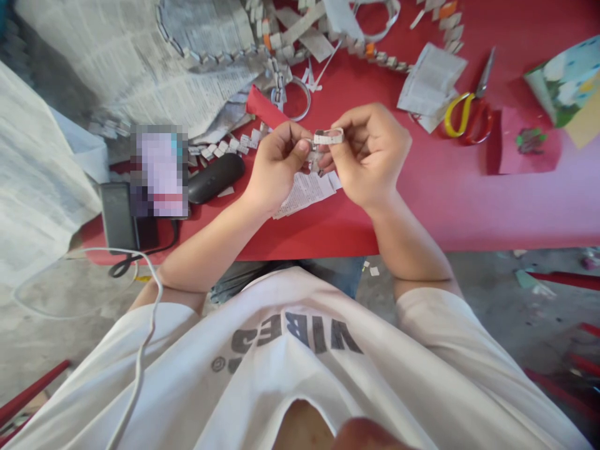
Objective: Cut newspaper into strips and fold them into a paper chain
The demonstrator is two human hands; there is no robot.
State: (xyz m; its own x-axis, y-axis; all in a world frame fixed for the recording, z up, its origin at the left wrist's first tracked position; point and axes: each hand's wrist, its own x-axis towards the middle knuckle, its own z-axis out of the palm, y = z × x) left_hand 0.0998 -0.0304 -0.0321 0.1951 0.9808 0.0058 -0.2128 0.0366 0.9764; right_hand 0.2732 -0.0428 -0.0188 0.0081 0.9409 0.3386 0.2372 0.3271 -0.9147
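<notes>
Over the red table my two hands meet at a small piece of folded newspaper chain. My left hand [281,164] pinches the chain's end between thumb and fingers. My right hand [372,153] holds a looped paper strip [329,136] at its fingertips, touching the chain. Below the hands, several cut newspaper pieces [304,195] lie on the table. A zigzag paper chain [225,147] rests left of my left hand, beside a black case [215,178].
Yellow-and-red-handled scissors [469,115] lie at the right, near a folded newspaper piece [432,78]. Newspaper sheets [140,69] cover the back left. A phone [162,172], a black adapter [119,215] and a white cable [149,337] are at the left. A tape roll [298,100] lies behind the hands.
</notes>
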